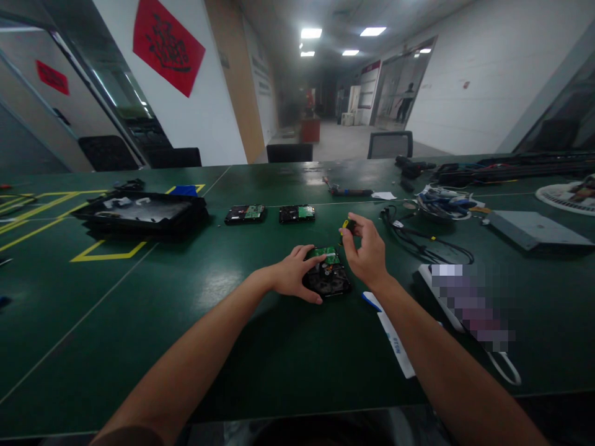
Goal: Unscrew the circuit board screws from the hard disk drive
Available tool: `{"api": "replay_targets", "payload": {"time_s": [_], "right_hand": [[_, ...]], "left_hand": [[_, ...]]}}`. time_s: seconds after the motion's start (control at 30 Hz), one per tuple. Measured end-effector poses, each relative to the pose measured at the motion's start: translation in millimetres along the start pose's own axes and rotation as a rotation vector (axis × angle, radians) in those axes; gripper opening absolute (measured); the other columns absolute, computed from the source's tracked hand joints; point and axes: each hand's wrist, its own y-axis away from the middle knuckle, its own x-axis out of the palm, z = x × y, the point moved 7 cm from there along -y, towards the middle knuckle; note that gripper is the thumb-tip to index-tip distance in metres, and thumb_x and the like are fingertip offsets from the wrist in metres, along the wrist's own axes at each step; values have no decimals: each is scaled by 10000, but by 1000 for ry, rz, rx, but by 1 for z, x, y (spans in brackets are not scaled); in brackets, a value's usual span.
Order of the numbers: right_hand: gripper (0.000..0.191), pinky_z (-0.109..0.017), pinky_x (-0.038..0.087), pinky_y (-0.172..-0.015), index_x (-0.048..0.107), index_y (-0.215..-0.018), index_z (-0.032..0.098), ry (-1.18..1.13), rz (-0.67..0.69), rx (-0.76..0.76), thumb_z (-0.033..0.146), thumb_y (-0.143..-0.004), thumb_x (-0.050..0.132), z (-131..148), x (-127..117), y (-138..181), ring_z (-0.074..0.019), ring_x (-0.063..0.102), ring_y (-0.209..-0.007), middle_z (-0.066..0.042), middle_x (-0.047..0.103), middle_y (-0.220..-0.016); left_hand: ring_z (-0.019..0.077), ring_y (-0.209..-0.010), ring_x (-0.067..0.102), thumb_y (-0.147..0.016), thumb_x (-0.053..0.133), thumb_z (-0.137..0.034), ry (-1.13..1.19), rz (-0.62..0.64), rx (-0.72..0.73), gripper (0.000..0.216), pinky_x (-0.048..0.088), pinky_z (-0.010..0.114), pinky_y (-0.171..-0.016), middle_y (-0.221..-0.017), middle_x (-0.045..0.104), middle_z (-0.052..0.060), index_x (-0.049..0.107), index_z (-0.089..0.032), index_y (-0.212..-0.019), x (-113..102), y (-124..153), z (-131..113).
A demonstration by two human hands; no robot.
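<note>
A hard drive (pixel 332 282) with a green circuit board lies on the table in front of me. My left hand (pixel 295 272) grips it from the left, with the index finger across the board and the thumb by the near edge. Just above the drive's right side, my right hand (pixel 365 248) is closed around a small yellow-and-black screwdriver (pixel 346 227). Its tip is too small to make out. Farther back are two more drives, one hard drive (pixel 245 214) on the left and another hard drive (pixel 297 214) to its right.
A black open tray (pixel 144 214) stands at left. Black cables (pixel 418 244), a bowl of wires (pixel 444 204) and a grey metal box (pixel 539 229) lie at right. A white-and-blue strip (pixel 395 344) lies under my right forearm, near a blurred phone-like object (pixel 469 306). Another tool (pixel 351 191) lies behind.
</note>
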Motion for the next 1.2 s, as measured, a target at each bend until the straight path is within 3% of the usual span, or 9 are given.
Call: {"api": "replay_targets", "payload": {"time_s": [0.17, 0.4, 0.6, 0.83, 1.07, 1.2], "right_hand": [[375, -448, 629, -874, 531, -1284, 239, -66, -44, 43, 333, -945, 661, -5, -1, 1, -234, 733, -971, -103, 699, -1193], [339, -454, 622, -872, 575, -1295, 242, 52, -17, -70, 272, -960, 621, 5, -3, -1, -246, 705, -997, -101, 694, -1159], [361, -426, 625, -887, 546, -1270, 238, -53, -44, -18, 270, -934, 676, 1, -3, 0, -231, 724, -1018, -96, 694, -1203], [337, -469, 605, -901, 573, -1301, 246, 50, -24, -80, 241, -965, 595, 7, -4, -2, -258, 693, -1032, -104, 682, -1159], [333, -443, 621, -855, 573, -1250, 245, 6, -59, -37, 285, -933, 669, 5, -7, -2, -235, 713, -962, -90, 688, -1151], [334, -457, 610, -880, 576, -1298, 246, 60, -16, -99, 248, -965, 603, 11, -5, -3, -253, 685, -1041, -105, 674, -1154]], "left_hand": [[466, -1556, 24, -662, 749, -811, -6, 4, 3, 1206, 217, 635, -1227, -1719, 41, 104, 209, -350, -1637, -1, 1, -1], [472, -1553, 30, -656, 739, -834, -11, -3, 3, 1223, 214, 632, -1229, -1714, 40, 129, 223, -320, -1638, -1, 1, -1], [465, -1554, 47, -666, 744, -816, -14, -5, 10, 1199, 215, 628, -1233, -1721, 43, 97, 219, -345, -1635, 0, 0, 0], [469, -1554, 30, -646, 739, -841, -16, -6, 3, 1229, 213, 639, -1228, -1716, 40, 115, 214, -339, -1638, 1, 0, 1], [467, -1554, 30, -653, 729, -840, -15, 0, 3, 1219, 215, 640, -1228, -1719, 28, 101, 208, -346, -1638, 1, 0, 2], [472, -1553, 26, -641, 728, -853, -17, -5, 0, 1236, 217, 646, -1223, -1718, 32, 108, 205, -345, -1639, 1, 0, 1]]}}
